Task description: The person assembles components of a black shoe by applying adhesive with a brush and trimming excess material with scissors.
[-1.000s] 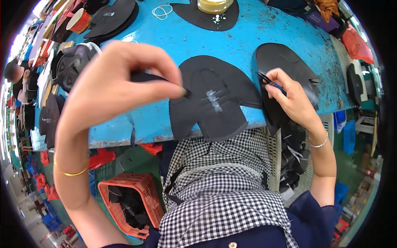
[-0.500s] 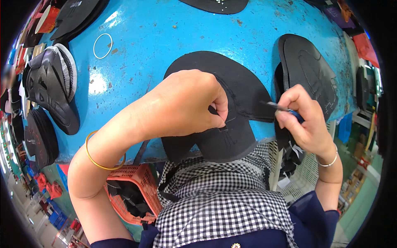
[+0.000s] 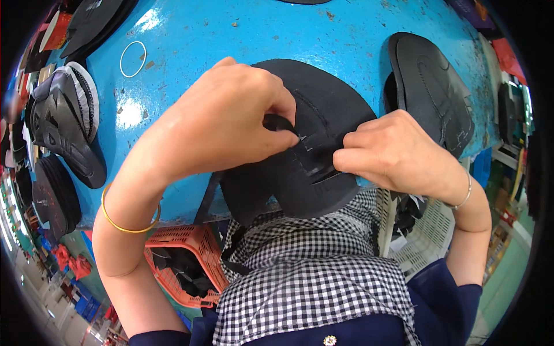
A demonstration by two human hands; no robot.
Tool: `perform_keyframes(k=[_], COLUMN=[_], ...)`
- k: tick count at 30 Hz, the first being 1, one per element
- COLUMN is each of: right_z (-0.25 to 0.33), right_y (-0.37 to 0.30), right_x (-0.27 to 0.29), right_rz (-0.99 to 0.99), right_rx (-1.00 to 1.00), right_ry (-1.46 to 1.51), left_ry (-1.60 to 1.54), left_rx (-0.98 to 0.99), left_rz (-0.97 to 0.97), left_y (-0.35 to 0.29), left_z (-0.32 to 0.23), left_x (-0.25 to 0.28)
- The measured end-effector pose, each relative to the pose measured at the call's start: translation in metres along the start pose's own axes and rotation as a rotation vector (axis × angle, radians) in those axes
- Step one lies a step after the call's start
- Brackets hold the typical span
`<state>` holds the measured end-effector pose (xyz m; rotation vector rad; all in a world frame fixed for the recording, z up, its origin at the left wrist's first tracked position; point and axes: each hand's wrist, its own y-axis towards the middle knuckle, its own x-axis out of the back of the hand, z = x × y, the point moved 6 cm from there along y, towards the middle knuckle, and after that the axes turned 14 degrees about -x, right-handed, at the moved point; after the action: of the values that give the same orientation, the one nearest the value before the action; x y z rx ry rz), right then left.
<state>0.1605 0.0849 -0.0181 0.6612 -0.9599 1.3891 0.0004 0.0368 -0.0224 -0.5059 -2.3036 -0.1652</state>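
A flat black shoe upper piece (image 3: 340, 104) with stitched lines and slits lies at the table's near edge, overhanging my lap. My left hand (image 3: 231, 115) is closed over its left half, thumb and finger pinching a curled black strap (image 3: 279, 123). A narrow black strip (image 3: 208, 199) hangs over the table edge below my left wrist. My right hand (image 3: 392, 153) is closed at the right side of the piece, beside a long slit (image 3: 326, 176). The small blue-handled tool seen in it earlier is now mostly hidden by the fingers.
Stacked black shoe pieces (image 3: 430, 86) lie to the right. On the left are a black-and-grey shoe upper (image 3: 66, 115), more stacked pieces (image 3: 55, 196) and a white ring (image 3: 133, 59). An orange basket (image 3: 210, 254) with black scraps and a pale crate (image 3: 427, 233) stand below the blue table (image 3: 190, 34).
My right hand has moved left and in, onto the black piece, turning so its tool is covered. My left hand has shifted up and left, drawing the pinched strap away from the slit.
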Motion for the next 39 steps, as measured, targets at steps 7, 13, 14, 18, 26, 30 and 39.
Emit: perform_keyframes(k=[7,13,14,18,26,30,39], right_z=[-0.001,-0.004,-0.006,-0.004,0.001,0.051,0.075], right_y=[0.011,0.017,0.015,0.023,0.015,-0.002,0.009], right_x=[-0.001,0.009,0.012,0.005,0.015,-0.007,-0.034], right_rz=[-0.141,-0.126,-0.144,-0.154,-0.154,-0.381,-0.404], right_rx=[-0.062,-0.127,-0.175,-0.172,-0.242,-0.014,-0.132], right_ry=[-0.088,0.074,0.060,0.044,0.135,-0.202,-0.513], left_ry=[0.110,0.107,0.108,0.110,-0.059,-0.480,-0.261], left_rx=[-0.110,-0.130,-0.132,-0.150,-0.053,0.158,0.111], left_rz=[0.002,-0.040,-0.043,-0.093,-0.220,-0.352,-0.686], left_y=[0.000,-0.008,-0.010,-0.012,-0.025,-0.035,-0.066], left_z=[-0.004,-0.004,-0.005,-0.008,0.001,0.013,-0.012], left_x=[-0.003,-0.002,-0.004,-0.003,0.001,0.008,0.075])
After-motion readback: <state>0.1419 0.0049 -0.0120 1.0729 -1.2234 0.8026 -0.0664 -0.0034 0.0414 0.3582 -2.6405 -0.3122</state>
